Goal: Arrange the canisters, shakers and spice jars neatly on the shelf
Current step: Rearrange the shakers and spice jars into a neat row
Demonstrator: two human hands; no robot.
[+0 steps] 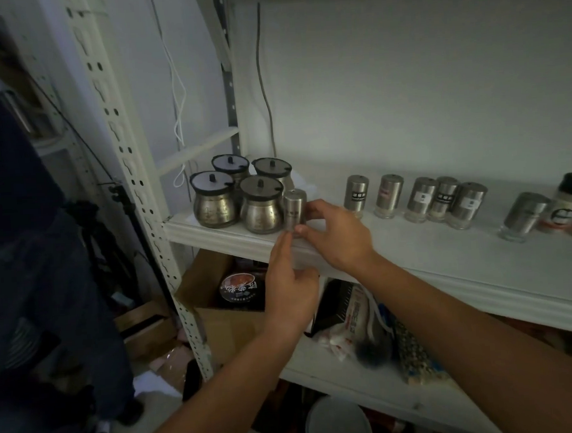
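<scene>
Shelf: white board (414, 262) crossing the frame from centre left to right edge, on a white slotted upright (135, 178).
Canisters: four round-bellied metal canisters (239, 192) with knobbed lids, clustered two by two at the shelf's left end.
Held shaker: one steel shaker (294, 209), upright at the shelf's front edge, just right of the front-right canister.
Right hand: right hand (336, 233) closed around the held shaker, thumb at its base, fingers on its right side.
Left hand: left hand (290, 289) below the shelf edge, fingers loosely open, one fingertip raised to the held shaker's base; holds nothing.
Shaker row: five labelled steel shakers (421, 198) right of centre, the last three touching.
Right-edge group: a leaning steel shaker (520, 217) beside a black-capped spice jar (568, 199).
Lower shelf: cardboard box (216, 304) and packets (354, 319), centre of frame.
</scene>
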